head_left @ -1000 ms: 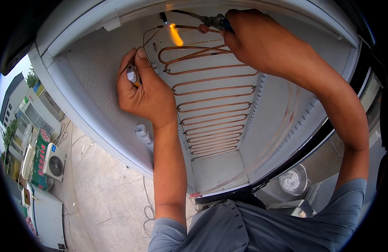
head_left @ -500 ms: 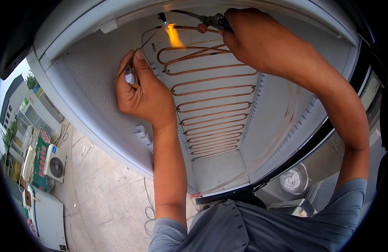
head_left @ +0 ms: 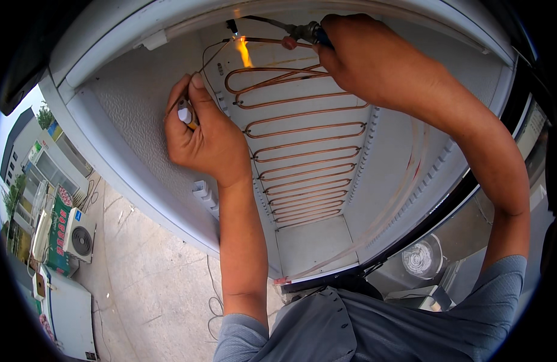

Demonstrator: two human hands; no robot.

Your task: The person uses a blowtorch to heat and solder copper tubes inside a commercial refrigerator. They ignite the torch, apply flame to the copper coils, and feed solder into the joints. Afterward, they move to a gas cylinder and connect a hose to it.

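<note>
My right hand is closed round a gas torch at the top of a white cabinet. Its thin neck reaches left, and an orange flame burns at the end of a copper pipe. My left hand is closed, pinching a thin rod between thumb and forefinger. The rod slants up to the joint beside the flame. A white and yellow handled object is also tucked in this hand; its kind is unclear. Below, a copper coil zigzags down the cabinet's back wall.
The cabinet's pale rim curves round both arms. White clips stick out from its left wall. Outside stand an air conditioner outdoor unit and a white box at left, and a bucket at lower right. A cable lies on the floor.
The flame has become narrower and a little shorter. My left hand has shifted very slightly left and down with the rod; my right hand has barely moved.
</note>
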